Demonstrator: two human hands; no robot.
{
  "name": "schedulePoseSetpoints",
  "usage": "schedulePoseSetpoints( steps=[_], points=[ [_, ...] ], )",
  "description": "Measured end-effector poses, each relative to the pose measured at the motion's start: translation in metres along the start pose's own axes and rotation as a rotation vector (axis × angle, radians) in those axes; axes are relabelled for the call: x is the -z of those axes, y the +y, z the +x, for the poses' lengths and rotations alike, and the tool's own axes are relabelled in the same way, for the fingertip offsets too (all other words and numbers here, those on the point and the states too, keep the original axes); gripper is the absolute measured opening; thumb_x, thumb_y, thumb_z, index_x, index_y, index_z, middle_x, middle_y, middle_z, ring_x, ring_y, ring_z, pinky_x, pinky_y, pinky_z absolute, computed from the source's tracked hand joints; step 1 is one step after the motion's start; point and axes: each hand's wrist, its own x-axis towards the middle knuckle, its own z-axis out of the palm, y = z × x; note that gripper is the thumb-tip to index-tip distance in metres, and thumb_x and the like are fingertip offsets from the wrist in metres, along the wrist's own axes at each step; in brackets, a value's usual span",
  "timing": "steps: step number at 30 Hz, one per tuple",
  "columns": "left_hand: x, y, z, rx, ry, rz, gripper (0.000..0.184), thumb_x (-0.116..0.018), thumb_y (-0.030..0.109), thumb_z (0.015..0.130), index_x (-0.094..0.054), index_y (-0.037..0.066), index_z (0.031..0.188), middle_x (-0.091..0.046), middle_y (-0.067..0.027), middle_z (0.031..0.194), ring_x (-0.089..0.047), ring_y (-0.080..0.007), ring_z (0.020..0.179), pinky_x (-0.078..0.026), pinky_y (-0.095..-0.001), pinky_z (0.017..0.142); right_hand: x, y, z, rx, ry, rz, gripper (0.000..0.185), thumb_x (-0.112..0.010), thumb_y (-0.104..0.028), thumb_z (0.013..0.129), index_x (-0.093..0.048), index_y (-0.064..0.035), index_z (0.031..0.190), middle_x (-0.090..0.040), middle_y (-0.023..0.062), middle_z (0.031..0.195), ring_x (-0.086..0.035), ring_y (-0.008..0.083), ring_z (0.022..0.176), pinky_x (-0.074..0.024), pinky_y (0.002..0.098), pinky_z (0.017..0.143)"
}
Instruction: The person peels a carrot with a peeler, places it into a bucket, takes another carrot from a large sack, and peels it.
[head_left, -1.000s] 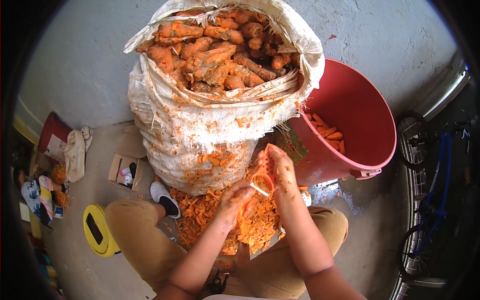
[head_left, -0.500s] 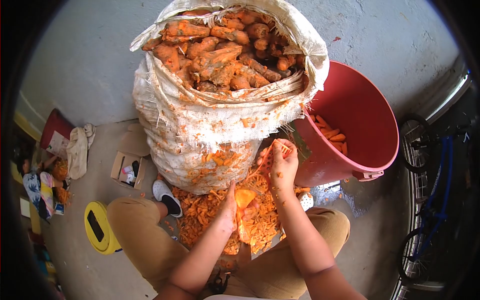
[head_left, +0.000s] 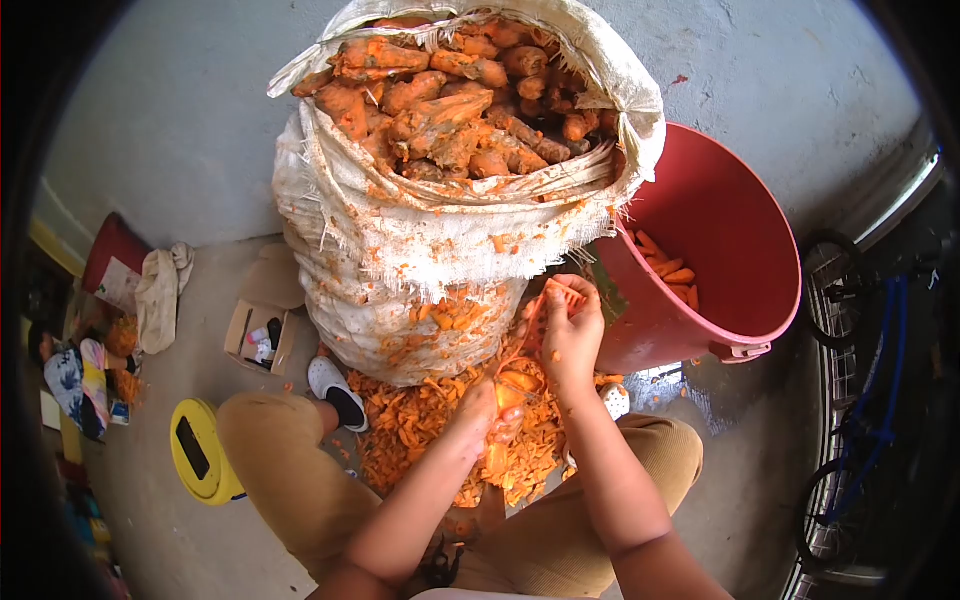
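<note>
My left hand (head_left: 482, 408) is closed around a carrot (head_left: 518, 382), whose bright orange flesh shows past the fingers. Just above it, my right hand (head_left: 574, 335) grips an orange-red plastic peeler (head_left: 560, 296) with slots in its body; its blade end is hard to make out. Under both hands lies a heap of orange carrot peelings (head_left: 410, 425) on the floor between my legs. Behind them stands a large white woven sack (head_left: 420, 240), rolled open and full of dirty, unpeeled carrots (head_left: 440, 120).
To the right of the sack is a red bucket (head_left: 735, 230) with peeled carrots (head_left: 665, 262) inside. A yellow-lidded container (head_left: 205, 480) and an open cardboard box (head_left: 240, 330) are on the left. A bicycle (head_left: 885, 400) stands at far right; another person (head_left: 75, 375) is at far left.
My left hand has risen and moved right with the carrot, closing its fingers around it nearer the peeler. My right hand keeps the peeler in about the same place.
</note>
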Motion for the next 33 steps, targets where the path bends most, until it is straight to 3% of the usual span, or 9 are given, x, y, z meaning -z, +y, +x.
schedulePoseSetpoints(
  steps=[3, 6, 9, 14, 17, 20, 24, 29, 33],
  points=[
    [-0.009, 0.005, 0.001, 0.027, 0.002, 0.005, 0.027, -0.023, 0.028, 0.090, -0.044, 0.010, 0.088, -0.034, 0.0008, 0.047, -0.025, -0.0055, 0.031, -0.021, -0.0181, 0.027, 0.008, 0.001, 0.007, 0.175, 0.070, -0.221, 0.014, -0.044, -0.006, 0.083, -0.040, -0.0010, 0.096, -0.051, 0.0054, 0.067, -0.050, 0.0100, 0.049, -0.0427, 0.0223, 0.042],
    [-0.006, 0.006, -0.001, 0.040, 0.017, 0.132, 0.030, -0.024, 0.032, 0.090, -0.044, 0.010, 0.086, -0.032, 0.0018, 0.045, -0.024, -0.0065, 0.031, -0.021, -0.0182, 0.028, 0.014, -0.015, 0.010, 0.120, -0.057, -0.001, 0.014, -0.045, -0.008, 0.084, -0.039, -0.0021, 0.095, -0.051, 0.0058, 0.065, -0.050, 0.0106, 0.048, -0.0426, 0.0229, 0.041],
    [0.018, 0.000, -0.006, 0.119, 0.015, 0.151, 0.035, -0.024, 0.038, 0.088, -0.046, 0.010, 0.085, -0.031, 0.0020, 0.043, -0.025, -0.0080, 0.030, -0.022, -0.0188, 0.029, 0.044, -0.040, 0.046, 0.308, 0.142, 0.234, 0.011, -0.045, -0.013, 0.085, -0.042, -0.0041, 0.090, -0.051, 0.0073, 0.058, -0.048, 0.0121, 0.043, -0.0408, 0.0214, 0.038],
    [0.022, 0.002, -0.005, 0.238, -0.136, -0.138, 0.036, -0.029, 0.040, 0.086, -0.048, 0.009, 0.081, -0.031, 0.0038, 0.042, -0.024, -0.0057, 0.028, -0.020, -0.0190, 0.027, 0.005, -0.022, -0.001, 0.042, -0.075, 0.183, 0.016, -0.048, -0.011, 0.083, -0.040, -0.0031, 0.094, -0.052, 0.0092, 0.063, -0.050, 0.0135, 0.046, -0.0423, 0.0228, 0.038],
    [0.015, 0.006, 0.002, 0.199, -0.222, -0.235, 0.034, -0.034, 0.040, 0.084, -0.049, 0.010, 0.080, -0.032, 0.0038, 0.043, -0.024, -0.0051, 0.028, -0.020, -0.0191, 0.027, -0.002, -0.003, -0.015, 0.065, -0.046, -0.034, 0.016, -0.046, -0.009, 0.084, -0.038, -0.0007, 0.095, -0.051, 0.0078, 0.068, -0.051, 0.0124, 0.051, -0.0437, 0.0227, 0.043],
    [0.001, 0.010, -0.004, 0.184, -0.082, -0.228, 0.034, -0.033, 0.038, 0.085, -0.049, 0.010, 0.076, -0.033, 0.0038, 0.043, -0.025, -0.0056, 0.028, -0.021, -0.0187, 0.027, 0.002, 0.008, -0.016, 0.451, 0.013, -0.428, 0.017, -0.045, -0.009, 0.084, -0.037, 0.0002, 0.097, -0.051, 0.0072, 0.070, -0.051, 0.0117, 0.051, -0.0438, 0.0225, 0.044],
    [0.006, 0.003, -0.005, 0.163, -0.077, -0.128, 0.037, -0.027, 0.041, 0.086, -0.046, 0.011, 0.074, -0.031, 0.0042, 0.041, -0.023, -0.0060, 0.027, -0.020, -0.0187, 0.026, 0.003, 0.005, -0.009, 0.214, -0.059, -0.089, 0.013, -0.044, -0.007, 0.084, -0.038, -0.0027, 0.095, -0.050, 0.0072, 0.070, -0.049, 0.0107, 0.049, -0.0417, 0.0217, 0.041],
    [0.013, -0.001, -0.014, 0.251, -0.044, -0.069, 0.040, -0.024, 0.041, 0.086, -0.047, 0.010, 0.076, -0.031, 0.0031, 0.041, -0.024, -0.0060, 0.027, -0.020, -0.0188, 0.027, 0.032, -0.014, 0.036, 0.178, 0.214, 0.088, 0.015, -0.044, -0.012, 0.085, -0.036, -0.0036, 0.094, -0.051, 0.0082, 0.062, -0.048, 0.0134, 0.044, -0.0418, 0.0234, 0.039],
    [0.018, 0.007, -0.011, 0.132, -0.025, -0.060, 0.047, -0.027, 0.052, 0.083, -0.047, 0.010, 0.077, -0.032, 0.0023, 0.041, -0.026, -0.0061, 0.028, -0.021, -0.0195, 0.027, 0.010, -0.009, 0.018, 0.058, -0.004, 0.181, 0.016, -0.045, -0.010, 0.084, -0.036, -0.0031, 0.096, -0.051, 0.0092, 0.059, -0.049, 0.0147, 0.044, -0.0427, 0.0250, 0.040]
  ],
)
